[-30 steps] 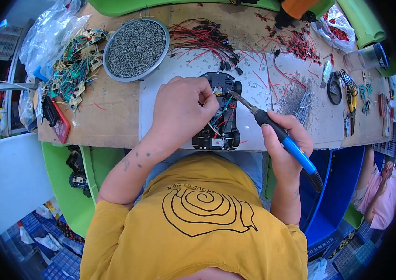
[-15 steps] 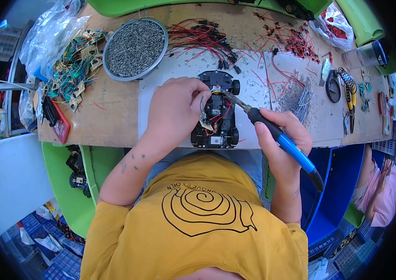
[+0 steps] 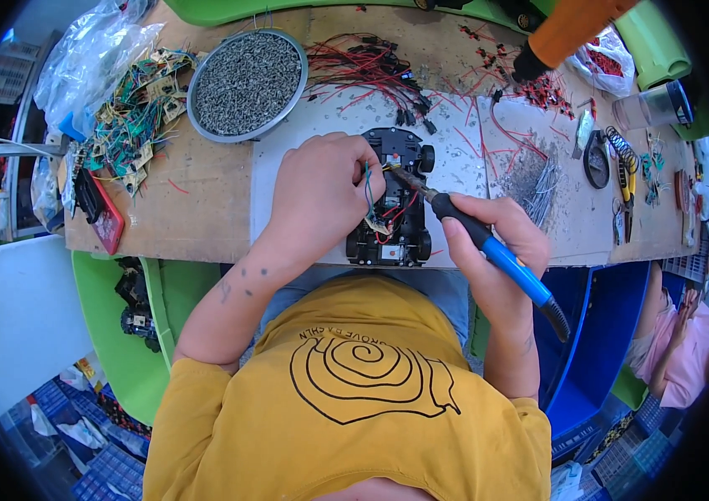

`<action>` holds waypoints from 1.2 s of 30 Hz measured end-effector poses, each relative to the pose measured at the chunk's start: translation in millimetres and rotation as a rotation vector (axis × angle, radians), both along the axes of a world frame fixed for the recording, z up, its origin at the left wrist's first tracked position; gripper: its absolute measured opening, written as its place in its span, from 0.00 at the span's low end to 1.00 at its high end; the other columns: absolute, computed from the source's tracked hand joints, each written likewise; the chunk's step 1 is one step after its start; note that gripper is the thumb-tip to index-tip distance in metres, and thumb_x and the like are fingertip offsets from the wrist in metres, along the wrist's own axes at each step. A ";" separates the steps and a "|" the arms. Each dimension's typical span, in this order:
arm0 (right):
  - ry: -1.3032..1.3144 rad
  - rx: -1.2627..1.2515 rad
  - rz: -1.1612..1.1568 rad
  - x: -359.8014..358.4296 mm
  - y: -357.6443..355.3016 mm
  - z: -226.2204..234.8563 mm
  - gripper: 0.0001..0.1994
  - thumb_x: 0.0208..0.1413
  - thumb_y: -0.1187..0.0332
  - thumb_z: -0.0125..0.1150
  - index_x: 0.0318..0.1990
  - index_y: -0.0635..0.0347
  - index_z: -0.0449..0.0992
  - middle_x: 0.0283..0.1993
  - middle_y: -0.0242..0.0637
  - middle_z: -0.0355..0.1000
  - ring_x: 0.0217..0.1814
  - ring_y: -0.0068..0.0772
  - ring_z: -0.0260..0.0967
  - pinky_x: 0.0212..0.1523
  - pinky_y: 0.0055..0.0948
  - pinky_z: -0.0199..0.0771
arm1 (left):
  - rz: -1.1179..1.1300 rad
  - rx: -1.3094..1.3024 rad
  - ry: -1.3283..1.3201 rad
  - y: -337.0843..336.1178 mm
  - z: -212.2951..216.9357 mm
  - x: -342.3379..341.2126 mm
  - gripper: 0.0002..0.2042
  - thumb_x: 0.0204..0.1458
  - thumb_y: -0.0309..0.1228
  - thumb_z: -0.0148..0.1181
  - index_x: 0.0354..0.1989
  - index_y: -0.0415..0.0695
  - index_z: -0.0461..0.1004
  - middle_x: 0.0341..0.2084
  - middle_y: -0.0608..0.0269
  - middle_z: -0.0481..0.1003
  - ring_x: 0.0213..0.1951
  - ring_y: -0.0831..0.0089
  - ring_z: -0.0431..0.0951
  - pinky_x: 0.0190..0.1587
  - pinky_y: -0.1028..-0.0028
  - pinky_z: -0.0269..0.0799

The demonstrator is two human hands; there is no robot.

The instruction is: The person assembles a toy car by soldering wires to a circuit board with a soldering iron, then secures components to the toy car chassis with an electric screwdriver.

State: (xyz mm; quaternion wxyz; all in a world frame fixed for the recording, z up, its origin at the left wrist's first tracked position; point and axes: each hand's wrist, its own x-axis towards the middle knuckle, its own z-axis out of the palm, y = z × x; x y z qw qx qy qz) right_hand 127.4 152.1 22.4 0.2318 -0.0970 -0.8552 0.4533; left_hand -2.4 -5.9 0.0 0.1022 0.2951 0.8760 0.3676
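Observation:
A black toy car chassis [image 3: 405,219] with wheels, red wires and a small circuit board [image 3: 379,225] lies at the table's near edge. My left hand [image 3: 321,179] is closed over its left side, fingertips pinching a thin wire [image 3: 369,190] that runs down toward the board. What exactly lies between the fingertips is partly hidden. My right hand [image 3: 501,242] grips a soldering iron [image 3: 515,271] with a blue and black handle. Its metal tip points up and left, to the middle of the chassis beside my left fingertips.
A round metal dish [image 3: 248,88] of grey bits stands behind, with wired circuit boards [image 3: 133,125] to its left. Black-and-red leads [image 3: 371,71] lie at the back. An orange object [image 3: 576,33] with a dark end hangs over the back right. Pliers [image 3: 627,179] lie at right.
The orange object has come into view at the top right. My right hand and the soldering iron have shifted slightly left. My left hand has moved slightly right, still pinching.

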 end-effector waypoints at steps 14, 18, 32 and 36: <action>0.021 0.062 0.059 -2.6 2.1 4.3 0.12 0.40 0.78 0.69 0.36 0.63 0.80 0.26 0.38 0.74 0.25 0.32 0.69 0.29 0.26 0.68 | 0.005 -0.005 0.002 -1.1 -2.0 0.3 0.04 0.43 0.31 0.60 0.23 0.45 0.75 0.22 0.61 0.74 0.32 0.59 0.74 0.36 0.61 0.65; 0.023 -0.010 -0.002 2.7 3.8 5.7 0.12 0.40 0.78 0.68 0.36 0.64 0.80 0.25 0.38 0.74 0.25 0.30 0.68 0.29 0.25 0.67 | 0.002 -0.003 -0.035 -0.5 -0.8 0.2 0.04 0.43 0.31 0.60 0.23 0.45 0.75 0.22 0.61 0.74 0.32 0.58 0.74 0.36 0.61 0.65; 0.023 -0.067 -0.062 19.2 3.9 6.5 0.11 0.41 0.78 0.68 0.36 0.66 0.79 0.26 0.38 0.74 0.26 0.28 0.68 0.29 0.24 0.65 | -0.050 0.015 -0.003 -8.5 -4.7 -5.0 0.04 0.46 0.26 0.60 0.28 0.38 0.76 0.23 0.56 0.75 0.27 0.65 0.74 0.32 0.70 0.70; 0.034 -0.064 -0.075 22.0 3.5 10.7 0.11 0.41 0.78 0.68 0.36 0.66 0.79 0.27 0.38 0.74 0.27 0.28 0.69 0.30 0.23 0.67 | -0.082 0.039 -0.010 -13.7 -3.9 -7.6 0.05 0.50 0.26 0.60 0.34 0.39 0.77 0.27 0.59 0.76 0.29 0.70 0.75 0.35 0.72 0.70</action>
